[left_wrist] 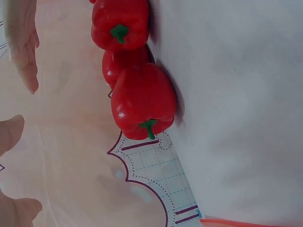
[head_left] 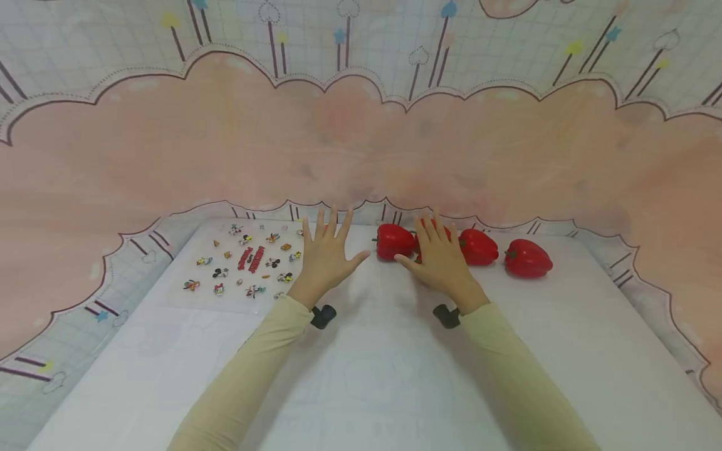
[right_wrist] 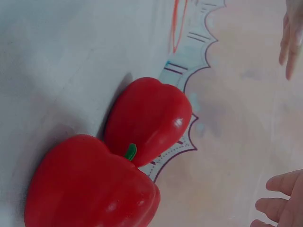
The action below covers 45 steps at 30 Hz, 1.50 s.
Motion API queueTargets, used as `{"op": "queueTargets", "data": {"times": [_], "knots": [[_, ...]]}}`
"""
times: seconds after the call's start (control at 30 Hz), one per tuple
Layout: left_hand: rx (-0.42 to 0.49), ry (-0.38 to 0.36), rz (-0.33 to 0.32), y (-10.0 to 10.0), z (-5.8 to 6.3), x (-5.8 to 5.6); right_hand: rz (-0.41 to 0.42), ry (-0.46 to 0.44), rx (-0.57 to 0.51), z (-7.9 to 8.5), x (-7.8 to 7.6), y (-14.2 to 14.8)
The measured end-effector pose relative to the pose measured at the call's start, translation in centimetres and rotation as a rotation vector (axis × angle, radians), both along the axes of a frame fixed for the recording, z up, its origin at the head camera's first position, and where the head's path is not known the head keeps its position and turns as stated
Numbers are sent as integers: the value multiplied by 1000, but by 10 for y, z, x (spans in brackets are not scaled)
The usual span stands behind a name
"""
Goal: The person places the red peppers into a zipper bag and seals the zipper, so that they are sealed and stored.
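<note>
Several red bell peppers with green stems lie in a row along the back of the white table [head_left: 389,388]. My right hand [head_left: 442,266], fingers spread, is held over the row and partly hides one pepper behind its fingers. Just left of it sits the leftmost pepper [head_left: 395,242]; to its right are another pepper [head_left: 478,247] and the rightmost pepper [head_left: 528,258]. My left hand [head_left: 324,266] is spread too, held over the edge of a clear sheet with cartoon pictures [head_left: 225,300]. Neither hand holds anything. In the right wrist view a large pepper [right_wrist: 90,189] overlaps another pepper [right_wrist: 147,120].
Behind the table hangs a peach and white patterned cloth [head_left: 338,144], which also runs along both sides. A black wrist mount [head_left: 323,316] sits at the left wrist and a second black mount [head_left: 447,316] at the right.
</note>
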<state>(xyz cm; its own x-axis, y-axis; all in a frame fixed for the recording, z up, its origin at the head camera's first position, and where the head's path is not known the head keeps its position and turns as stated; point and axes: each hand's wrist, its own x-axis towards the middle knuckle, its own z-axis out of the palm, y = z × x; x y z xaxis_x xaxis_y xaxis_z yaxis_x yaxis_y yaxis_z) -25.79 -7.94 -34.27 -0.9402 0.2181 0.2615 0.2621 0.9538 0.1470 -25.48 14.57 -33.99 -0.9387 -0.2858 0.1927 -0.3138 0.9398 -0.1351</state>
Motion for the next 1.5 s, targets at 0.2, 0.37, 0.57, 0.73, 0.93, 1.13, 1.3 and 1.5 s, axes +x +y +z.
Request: {"op": "queueTargets", "data": {"times": [0.2, 0.37, 0.57, 0.73, 0.93, 1.13, 1.3, 1.5], "knots": [[-40, 10, 24, -6, -1, -2, 35, 12, -11, 0, -8, -4], [-40, 0, 36, -11, -2, -3, 61, 7, -14, -1, -13, -9], [-27, -8, 45, -19, -3, -3, 92, 3, 9, -1, -19, -17], [-13, -32, 67, -26, -5, -3, 155, 36, 24, -4, -27, -24], [-18, -31, 83, -39, -10, -3, 259, 81, 79, -8, -36, -37], [-26, -44, 91, -52, -11, 0, 350, 115, 135, -11, -41, -55], [-26, -59, 97, -60, -12, 3, 402, 115, 195, -13, -46, -70], [-30, -66, 91, -68, -18, 3, 429, 132, 239, -17, -55, -84]]}}
